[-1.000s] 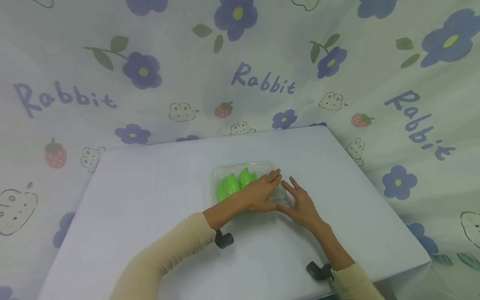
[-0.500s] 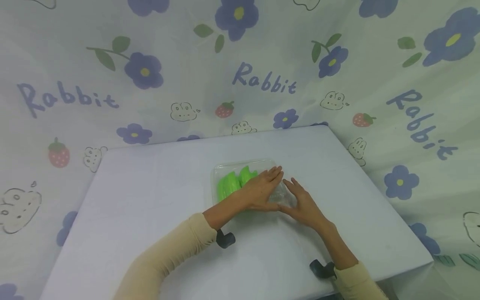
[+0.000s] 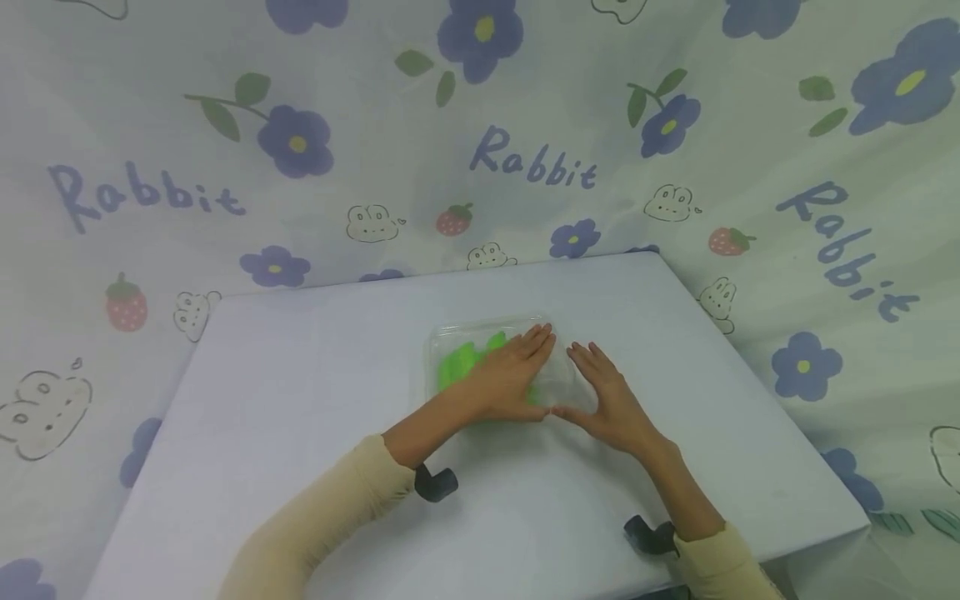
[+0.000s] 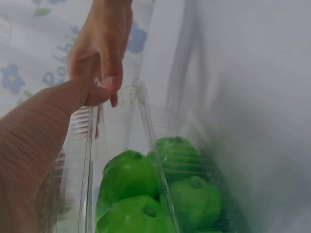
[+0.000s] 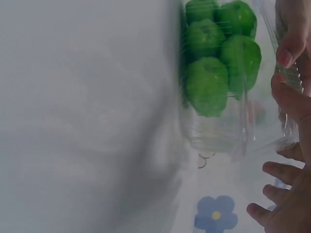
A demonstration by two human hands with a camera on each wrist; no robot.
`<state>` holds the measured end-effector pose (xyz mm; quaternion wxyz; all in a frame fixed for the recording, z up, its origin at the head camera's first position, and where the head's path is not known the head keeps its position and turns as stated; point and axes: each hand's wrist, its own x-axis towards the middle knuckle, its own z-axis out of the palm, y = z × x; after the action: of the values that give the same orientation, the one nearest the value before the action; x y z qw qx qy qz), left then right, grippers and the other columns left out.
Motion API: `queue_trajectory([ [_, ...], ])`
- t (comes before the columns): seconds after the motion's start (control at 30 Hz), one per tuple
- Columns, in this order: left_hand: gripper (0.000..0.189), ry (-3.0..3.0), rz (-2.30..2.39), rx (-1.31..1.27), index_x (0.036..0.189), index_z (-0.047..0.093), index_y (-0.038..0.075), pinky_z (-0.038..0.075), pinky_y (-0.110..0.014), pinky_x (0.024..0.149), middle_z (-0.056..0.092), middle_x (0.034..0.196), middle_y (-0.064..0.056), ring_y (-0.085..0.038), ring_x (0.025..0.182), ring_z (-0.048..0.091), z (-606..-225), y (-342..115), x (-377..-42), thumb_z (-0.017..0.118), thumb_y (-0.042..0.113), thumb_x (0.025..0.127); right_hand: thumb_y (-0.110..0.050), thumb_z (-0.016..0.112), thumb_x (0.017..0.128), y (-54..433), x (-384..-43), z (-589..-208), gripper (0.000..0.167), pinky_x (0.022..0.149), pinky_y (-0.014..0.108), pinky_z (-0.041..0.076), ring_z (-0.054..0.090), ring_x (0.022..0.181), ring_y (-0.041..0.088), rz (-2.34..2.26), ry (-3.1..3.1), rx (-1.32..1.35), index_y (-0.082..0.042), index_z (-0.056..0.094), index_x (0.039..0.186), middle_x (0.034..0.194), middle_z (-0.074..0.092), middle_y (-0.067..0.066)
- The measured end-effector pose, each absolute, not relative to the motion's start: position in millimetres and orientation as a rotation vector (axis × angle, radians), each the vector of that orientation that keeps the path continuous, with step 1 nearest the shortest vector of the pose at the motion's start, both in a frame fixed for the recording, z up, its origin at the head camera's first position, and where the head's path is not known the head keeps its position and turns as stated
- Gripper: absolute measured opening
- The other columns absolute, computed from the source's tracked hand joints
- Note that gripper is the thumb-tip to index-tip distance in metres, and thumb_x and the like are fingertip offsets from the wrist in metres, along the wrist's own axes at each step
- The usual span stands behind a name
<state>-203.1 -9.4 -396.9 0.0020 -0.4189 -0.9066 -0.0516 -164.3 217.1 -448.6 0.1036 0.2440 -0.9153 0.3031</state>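
Note:
A clear plastic box (image 3: 442,333) stands on the table, with its clear lid (image 4: 88,170) over it. Through its walls show several bright green, ribbed vegetables that look like bell peppers (image 4: 131,177). My left hand (image 3: 506,379) lies flat across the top of the lid, fingers straight, hiding part of the contents in the head view. At the box's right end is my right hand (image 3: 611,408), fingers extended and thumb stretched toward the left thumb. The two thumb tips nearly meet by the lid's near edge. Whether the right fingers touch the box cannot be told.
The table (image 3: 315,400) has a white cover. A patterned curtain (image 3: 412,150) with flowers and lettering hangs behind it and along the sides. A dark wrist-mounted piece (image 3: 435,483) sits under the left wrist, another dark piece (image 3: 648,535) under the right.
My left hand has slid a little left over the lid, covering more of the green vegetables. My right hand has shifted slightly, its fingers reaching farther forward. The head view has turned slightly.

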Motion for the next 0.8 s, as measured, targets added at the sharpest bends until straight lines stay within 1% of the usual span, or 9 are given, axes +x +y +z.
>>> queue_trajectory([
  [0.1, 0.106, -2.875, -0.192, -1.254, 0.156, 0.016, 0.001, 0.016, -0.035, 0.118, 0.009, 0.163, -0.013, -0.023, 0.149, 0.005, -393.3, -23.7, -199.0, 0.066, 0.059, 0.083, -0.041, 0.083, 0.078, 209.5, -165.5, -442.4, 0.093, 0.11, 0.065, 0.021, 0.015, 0.147, 0.036, 0.785, -2.639, 0.758, -0.006, 0.038, 0.151, 0.156, 0.033, 0.015],
  [0.23, 0.105, -2.87, -0.205, -1.205, 0.155, 0.02, -0.002, 0.017, -0.035, 0.118, 0.013, 0.162, -0.016, -0.025, 0.149, 0.009, -392.3, -41.5, -193.7, 0.067, 0.058, 0.083, -0.044, 0.083, 0.076, 195.5, -166.3, -432.7, 0.092, 0.11, 0.064, 0.022, 0.011, 0.148, 0.033, 0.598, -2.583, 0.82, -0.008, 0.041, 0.15, 0.156, 0.032, 0.016],
  [0.33, 0.102, -2.855, -0.207, -1.195, 0.154, 0.022, -0.004, 0.017, -0.036, 0.118, 0.016, 0.161, -0.018, -0.027, 0.148, 0.012, -394.6, -52.4, -189.7, 0.065, 0.058, 0.084, -0.049, 0.08, 0.078, 182.6, -166.6, -427.1, 0.088, 0.113, 0.061, 0.019, 0.01, 0.148, 0.033, 0.457, -2.573, 0.884, -0.011, 0.044, 0.149, 0.157, 0.03, 0.015],
  [0.47, 0.1, -2.838, -0.234, -1.18, 0.154, 0.023, -0.004, 0.018, -0.036, 0.118, 0.017, 0.16, -0.019, -0.028, 0.148, 0.013, -399.8, -64.0, -185.3, 0.06, 0.061, 0.087, -0.054, 0.076, 0.081, 165.8, -167.4, -423.8, 0.078, 0.114, 0.06, 0.016, 0.014, 0.147, 0.036, 0.343, -2.559, 0.96, -0.013, 0.053, 0.143, 0.157, 0.032, 0.013],
  [0.57, 0.1, -2.843, -0.263, -1.144, 0.154, 0.022, -0.003, 0.018, -0.036, 0.118, 0.017, 0.161, -0.018, -0.027, 0.148, 0.012, -403.1, -72.8, -181.6, 0.057, 0.064, 0.088, -0.054, 0.075, 0.081, 153.9, -168.0, -422.4, 0.072, 0.113, 0.061, 0.017, 0.018, 0.146, 0.038, 0.295, -2.545, 1.008, -0.014, 0.058, 0.138, 0.156, 0.035, 0.012],
  [0.7, 0.101, -2.865, -0.281, -1.086, 0.154, 0.021, -0.002, 0.016, -0.034, 0.117, 0.016, 0.161, -0.016, -0.025, 0.148, 0.01, -405.7, -86.4, -175.9, 0.054, 0.066, 0.089, -0.054, 0.074, 0.082, 138.9, -169.0, -420.4, 0.067, 0.114, 0.06, 0.016, 0.017, 0.146, 0.036, 0.267, -2.537, 1.064, -0.016, 0.06, 0.136, 0.153, 0.039, 0.012],
  [0.8, 0.101, -2.866, -0.321, -1.059, 0.154, 0.022, -0.002, 0.017, -0.035, 0.117, 0.016, 0.161, -0.015, -0.025, 0.148, 0.01, -406.8, -96.9, -171.6, 0.056, 0.065, 0.088, -0.054, 0.075, 0.082, 129.1, -169.6, -419.7, 0.065, 0.115, 0.059, 0.015, 0.018, 0.146, 0.035, 0.26, -2.533, 1.099, -0.017, 0.061, 0.135, 0.151, 0.042, 0.012],
])
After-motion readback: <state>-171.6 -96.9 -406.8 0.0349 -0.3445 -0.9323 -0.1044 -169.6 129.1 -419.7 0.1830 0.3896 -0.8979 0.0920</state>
